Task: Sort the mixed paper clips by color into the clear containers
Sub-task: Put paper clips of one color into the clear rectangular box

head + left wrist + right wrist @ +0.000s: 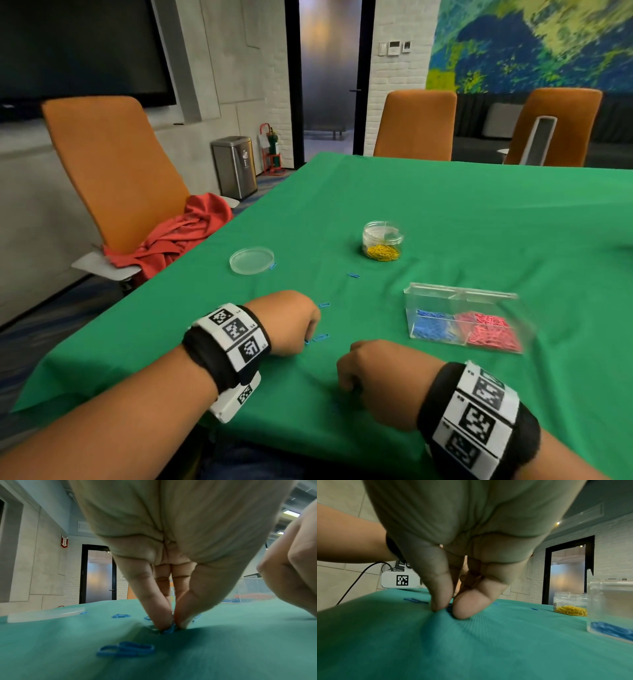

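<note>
My left hand point(291, 322) is down on the green cloth and pinches a blue paper clip point(170, 628) between fingertips and thumb. More blue clips lie loose around it: a pair point(126, 650) near the wrist camera, one beside the fingers point(320, 337), one further off point(352, 275). To the right, my right hand point(370, 373) pinches another blue clip point(449, 608) against the cloth. A clear divided box point(462, 318) to the right holds blue clips point(432, 328) and red clips point(491, 330). A round clear jar point(383, 240) further back holds yellow clips point(383, 253).
A clear round lid point(251, 260) lies at the left of the table point(479, 212) with a blue clip at its rim. An orange chair point(113, 171) with a red cloth stands left of the table edge. Two more orange chairs stand at the far side.
</note>
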`<state>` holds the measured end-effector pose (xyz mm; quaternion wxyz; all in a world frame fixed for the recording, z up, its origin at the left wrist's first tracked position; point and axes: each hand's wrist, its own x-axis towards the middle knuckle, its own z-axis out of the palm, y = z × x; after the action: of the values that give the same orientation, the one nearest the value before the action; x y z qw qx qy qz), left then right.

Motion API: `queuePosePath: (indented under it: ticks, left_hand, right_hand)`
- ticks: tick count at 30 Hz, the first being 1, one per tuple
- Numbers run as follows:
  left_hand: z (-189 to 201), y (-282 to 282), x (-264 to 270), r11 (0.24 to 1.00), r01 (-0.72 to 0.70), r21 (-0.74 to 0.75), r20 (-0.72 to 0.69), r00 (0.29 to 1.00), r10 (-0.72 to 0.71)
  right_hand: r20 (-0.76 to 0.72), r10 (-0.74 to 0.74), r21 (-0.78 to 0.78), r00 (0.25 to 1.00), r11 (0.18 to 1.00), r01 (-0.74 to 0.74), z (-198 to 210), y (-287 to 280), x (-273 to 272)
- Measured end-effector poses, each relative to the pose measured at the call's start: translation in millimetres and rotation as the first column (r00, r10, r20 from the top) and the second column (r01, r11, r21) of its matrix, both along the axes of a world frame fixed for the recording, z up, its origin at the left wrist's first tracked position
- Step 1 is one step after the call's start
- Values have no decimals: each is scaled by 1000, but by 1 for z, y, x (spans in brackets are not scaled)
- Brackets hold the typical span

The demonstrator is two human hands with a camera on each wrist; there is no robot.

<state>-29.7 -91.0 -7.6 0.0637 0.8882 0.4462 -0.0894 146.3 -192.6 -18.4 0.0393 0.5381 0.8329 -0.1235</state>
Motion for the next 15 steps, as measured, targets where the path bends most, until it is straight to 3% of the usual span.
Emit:
queuePosePath:
  ticks: [9, 12, 15]
  left_hand:
    - [4, -3, 0, 999, -23, -43, 24, 999, 24]
    - [3, -3, -1, 998, -20, -52, 27, 999, 21]
    - [2, -1, -1, 1000, -17, -27, 65, 998, 19]
  right_hand:
    - [-21, -6, -18, 1000, 1000, 6, 2, -8, 2]
    - [-166, -57, 23, 984, 998, 62, 13, -3, 18]
    - [-356, -184, 215, 916, 938, 272, 27, 15, 59]
